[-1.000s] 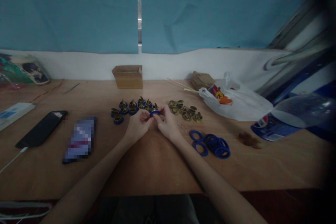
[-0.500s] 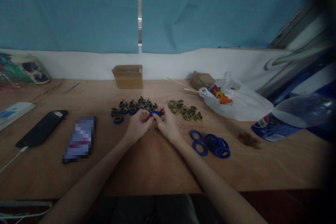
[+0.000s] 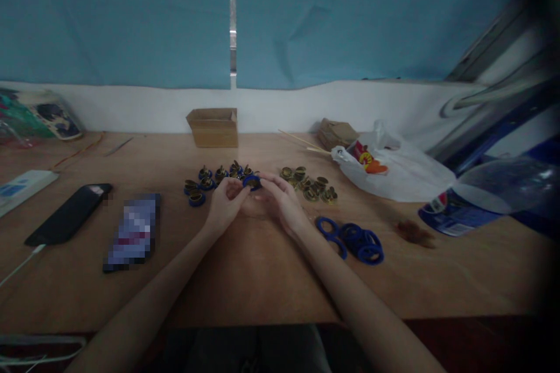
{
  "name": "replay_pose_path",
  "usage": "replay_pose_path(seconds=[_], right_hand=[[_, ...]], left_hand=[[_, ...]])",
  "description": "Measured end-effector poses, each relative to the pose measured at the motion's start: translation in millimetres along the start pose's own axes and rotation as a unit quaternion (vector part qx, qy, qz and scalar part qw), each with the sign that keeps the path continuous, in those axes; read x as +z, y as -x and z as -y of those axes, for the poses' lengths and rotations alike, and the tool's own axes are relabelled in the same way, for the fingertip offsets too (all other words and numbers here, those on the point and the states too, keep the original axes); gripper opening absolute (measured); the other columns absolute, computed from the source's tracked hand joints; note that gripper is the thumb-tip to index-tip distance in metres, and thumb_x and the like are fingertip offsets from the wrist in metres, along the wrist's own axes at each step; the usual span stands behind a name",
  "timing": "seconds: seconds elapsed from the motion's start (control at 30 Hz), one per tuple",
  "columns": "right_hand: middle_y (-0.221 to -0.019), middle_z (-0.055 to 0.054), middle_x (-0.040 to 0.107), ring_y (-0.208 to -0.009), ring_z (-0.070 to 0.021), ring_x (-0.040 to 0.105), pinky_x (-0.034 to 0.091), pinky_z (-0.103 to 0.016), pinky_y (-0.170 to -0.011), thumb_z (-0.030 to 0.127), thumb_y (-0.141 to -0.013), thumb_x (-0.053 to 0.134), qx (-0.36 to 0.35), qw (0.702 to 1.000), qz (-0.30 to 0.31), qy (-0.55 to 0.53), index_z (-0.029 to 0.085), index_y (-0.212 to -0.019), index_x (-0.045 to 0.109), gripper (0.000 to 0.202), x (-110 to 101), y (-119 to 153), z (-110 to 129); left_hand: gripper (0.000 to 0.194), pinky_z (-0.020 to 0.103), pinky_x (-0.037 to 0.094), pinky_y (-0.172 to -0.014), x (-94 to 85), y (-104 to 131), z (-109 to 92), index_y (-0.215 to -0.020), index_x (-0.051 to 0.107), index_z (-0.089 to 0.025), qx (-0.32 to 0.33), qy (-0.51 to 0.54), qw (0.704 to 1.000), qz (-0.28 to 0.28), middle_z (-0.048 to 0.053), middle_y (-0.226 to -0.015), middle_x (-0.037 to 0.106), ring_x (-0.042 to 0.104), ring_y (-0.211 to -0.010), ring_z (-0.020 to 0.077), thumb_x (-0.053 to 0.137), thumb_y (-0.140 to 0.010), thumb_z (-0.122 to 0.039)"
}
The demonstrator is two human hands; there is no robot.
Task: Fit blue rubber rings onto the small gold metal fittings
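Note:
Between both hands is a blue ring with a brass-coloured metal piece in it (image 3: 252, 181), held just above the table. My left hand (image 3: 225, 203) pinches its left side between thumb and fingers. My right hand (image 3: 282, 198) has its fingertips on the right side, fingers bent together. Beyond the hands, to the left, stand several blue rings fitted with brass pieces (image 3: 197, 198). Several loose brass pieces (image 3: 312, 192) lie to the right of the hands. Nearer me on the right is a group of plain blue rings (image 3: 371, 253), some overlapping.
A small cardboard box (image 3: 216, 130) stands by the wall. On the right are a white plastic bag (image 3: 406, 172), a cut blue bottle (image 3: 455, 215) and a brown clump (image 3: 413, 232). Two phone-like slabs, one a black phone (image 3: 72, 213) with a cable, lie left.
The held ring has shifted slightly left and away from me and is now tilted, showing brass inside. My right hand's fingers have opened out a little along its edge.

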State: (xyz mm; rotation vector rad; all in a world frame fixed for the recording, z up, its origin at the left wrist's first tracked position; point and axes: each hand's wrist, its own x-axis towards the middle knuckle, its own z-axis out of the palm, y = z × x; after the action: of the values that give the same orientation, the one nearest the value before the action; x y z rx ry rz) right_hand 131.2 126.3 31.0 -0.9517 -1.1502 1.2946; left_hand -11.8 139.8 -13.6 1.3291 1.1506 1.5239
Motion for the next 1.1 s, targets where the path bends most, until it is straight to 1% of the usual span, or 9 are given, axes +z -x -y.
replay_pose_path(seconds=[0.17,0.37,0.43,0.53,0.7,0.83,0.93,1.03,1.1], right_hand=[[-0.113,-0.006,0.067,-0.103,-0.021,0.064,0.054,-0.037,-0.087,0.032,-0.077,0.062,-0.016,1.0,0.014,0.022,0.021,-0.103,0.065,0.029,1,1,-2],[-0.126,-0.007,0.061,-0.118,-0.0214,0.056,0.045,-0.041,-0.1,0.027,-0.081,0.058,-0.115,0.982,0.006,0.149,0.023,-0.117,0.06,0.036,2,3,-4],[-0.133,-0.008,0.056,-0.124,-0.022,0.05,0.041,-0.043,-0.105,0.024,-0.081,0.058,-0.176,0.959,-0.005,0.22,0.024,-0.123,0.057,0.042,1,4,-4],[-0.142,-0.01,0.047,-0.133,-0.0236,0.041,0.031,-0.047,-0.112,0.022,-0.082,0.057,-0.268,0.906,-0.008,0.326,0.023,-0.131,0.05,0.05,2,9,-2],[-0.145,-0.012,0.043,-0.137,-0.0241,0.034,0.03,-0.048,-0.113,0.02,-0.083,0.053,-0.33,0.851,0.034,0.406,0.019,-0.138,0.044,0.056,6,17,-2],[-0.144,-0.015,0.044,-0.138,-0.024,0.033,0.031,-0.046,-0.113,0.02,-0.083,0.052,-0.345,0.831,0.064,0.432,0.013,-0.136,0.045,0.054,7,17,-7],[-0.139,-0.014,0.05,-0.137,-0.0245,0.035,0.033,-0.046,-0.112,0.02,-0.083,0.053,-0.344,0.826,0.075,0.44,0.013,-0.13,0.051,0.048,7,17,-9],[-0.129,-0.012,0.059,-0.136,-0.0248,0.037,0.034,-0.045,-0.111,0.018,-0.083,0.052,-0.342,0.821,0.093,0.447,0.015,-0.113,0.061,0.032,7,17,-8],[-0.122,-0.011,0.063,-0.134,-0.0245,0.039,0.034,-0.044,-0.111,0.016,-0.082,0.052,-0.342,0.82,0.105,0.447,0.015,-0.101,0.064,0.022,7,17,-7]], left_hand=[[0.024,0.028,0.054,-0.071,0.5,1,-5,-0.089,0.057,-0.017,-0.017,0.011,1.0,-0.001,0.003,-0.084,0.067,0.066,-0.076,0.0147,0.07,-0.071,-0.029],[0.018,0.024,0.051,-0.062,-1.7,1,-13,-0.077,0.062,-0.016,-0.057,0.024,0.998,-0.004,0.0,-0.072,0.065,0.062,-0.064,0.0118,0.07,-0.073,-0.031],[0.019,0.023,0.05,-0.06,-3.4,0,-14,-0.073,0.061,-0.016,-0.069,0.033,0.997,-0.007,-0.001,-0.069,0.064,0.061,-0.062,0.0109,0.069,-0.073,-0.034],[0.023,0.02,0.047,-0.056,-6.0,-1,-15,-0.072,0.06,-0.016,-0.085,0.045,0.995,-0.023,-0.001,-0.069,0.063,0.059,-0.06,0.0096,0.071,-0.072,-0.036],[0.035,0.019,0.045,-0.047,-7.6,-1,-21,-0.089,0.058,-0.016,-0.127,0.076,0.989,-0.022,0.001,-0.073,0.065,0.06,-0.056,0.0101,0.072,-0.072,-0.043],[0.043,0.022,0.049,-0.051,-6.8,0,-25,-0.099,0.054,-0.018,-0.145,0.112,0.983,-0.015,0.004,-0.084,0.068,0.066,-0.061,0.013,0.073,-0.071,-0.046],[0.041,0.023,0.051,-0.057,-5.8,1,-24,-0.096,0.059,-0.017,-0.149,0.157,0.976,0.022,0.006,-0.087,0.069,0.067,-0.068,0.0148,0.066,-0.076,-0.052],[0.04,0.023,0.05,-0.062,-4.6,2,-21,-0.088,0.064,-0.015,-0.139,0.179,0.971,0.071,0.007,-0.085,0.069,0.066,-0.072,0.015,0.06,-0.08,-0.054],[0.038,0.023,0.049,-0.064,-3.7,3,-19,-0.085,0.065,-0.015,-0.137,0.181,0.971,0.081,0.005,-0.083,0.069,0.065,-0.071,0.014,0.062,-0.08,-0.052]])
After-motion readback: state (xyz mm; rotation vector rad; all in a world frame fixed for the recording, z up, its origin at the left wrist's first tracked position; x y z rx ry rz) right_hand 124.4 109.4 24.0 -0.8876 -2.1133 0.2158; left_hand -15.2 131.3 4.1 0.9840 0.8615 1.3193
